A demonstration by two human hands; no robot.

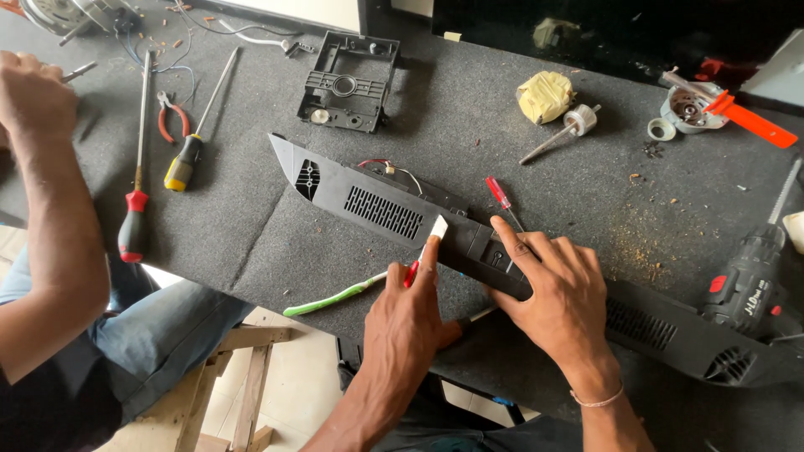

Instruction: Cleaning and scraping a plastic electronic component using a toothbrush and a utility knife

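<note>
A long black plastic panel (377, 209) with vent grilles lies diagonally across the dark felt-covered table (519, 159). My left hand (409, 314) grips a small red-handled tool with a white tip (438, 227). The tip is pressed against the panel's middle. My right hand (557, 289) lies flat on the panel just to the right of that tip, fingers spread and holding it down. A green toothbrush (335, 297) lies on the table beside my left hand. A small red screwdriver (501, 196) rests behind the panel.
Another person's arm (46, 209) and hand (29, 92) are at the left edge. Near them lie two long screwdrivers (182, 163), (132, 222) and red pliers (172, 117). A black plastic frame (347, 79) sits at the back, a cordless drill (749, 289) at the right, a wooden stool (243, 368) below.
</note>
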